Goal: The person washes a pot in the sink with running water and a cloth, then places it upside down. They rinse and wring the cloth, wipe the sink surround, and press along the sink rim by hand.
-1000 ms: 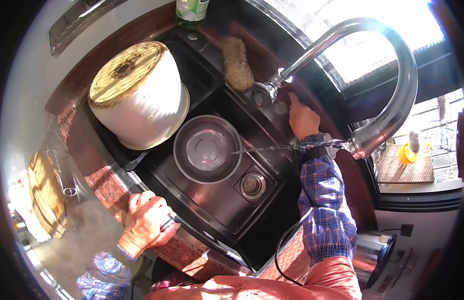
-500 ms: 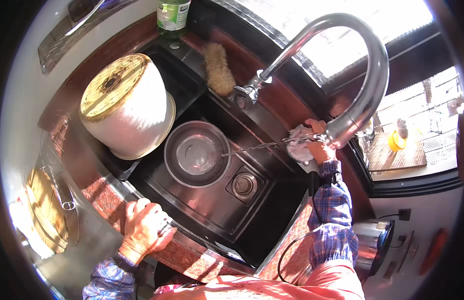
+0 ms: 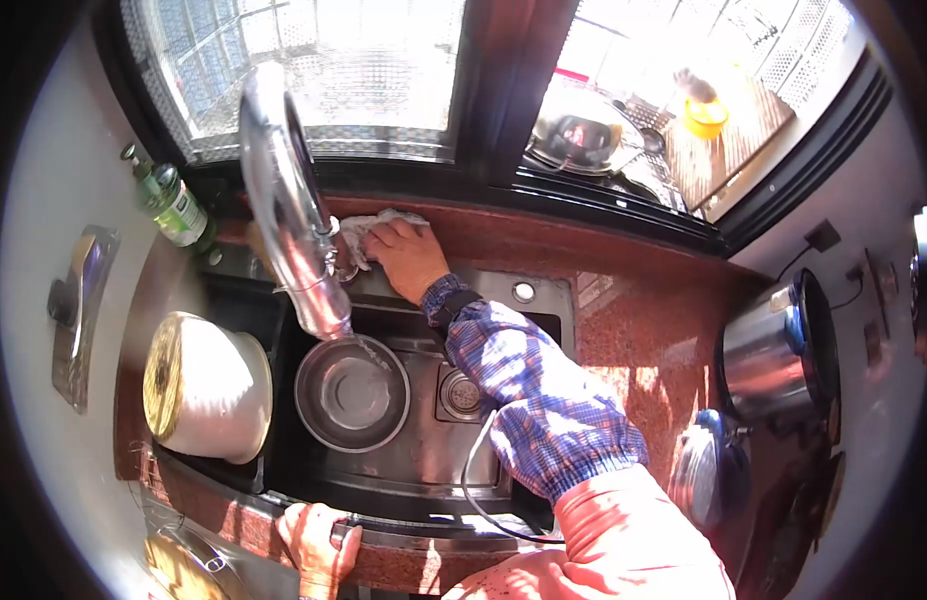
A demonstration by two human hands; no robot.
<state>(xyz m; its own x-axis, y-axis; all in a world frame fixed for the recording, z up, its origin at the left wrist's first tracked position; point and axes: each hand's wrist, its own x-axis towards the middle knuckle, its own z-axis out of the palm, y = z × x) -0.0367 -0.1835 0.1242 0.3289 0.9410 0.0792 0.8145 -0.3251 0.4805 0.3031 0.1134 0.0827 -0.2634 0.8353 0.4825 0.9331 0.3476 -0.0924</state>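
Observation:
My right hand [image 3: 409, 258] presses a crumpled whitish cloth [image 3: 362, 236] on the ledge behind the sink, right beside the base of the chrome faucet [image 3: 274, 200]. Its fingers bend over the cloth. At the front edge of the sink [image 3: 404, 525] rests my left hand [image 3: 319, 540], fingers curled and thumb to the right; I cannot tell what is in it. Under the faucet's spout a round metal bowl [image 3: 352, 393] sits in the sink, next to the drain [image 3: 461, 396]. A little water shows below the spout.
A large white pot [image 3: 219, 385] lies tipped at the sink's left, its stained base outward. Green bottles [image 3: 179, 210] stand at the back left corner. To the right are a steel canister [image 3: 774, 345] and red stone countertop [image 3: 639, 400]. Window frames [image 3: 514, 90] rise behind.
My view has swung toward the window and right. The right hand has moved left along the back ledge with the cloth, up to the faucet base. The left hand stays at the front edge.

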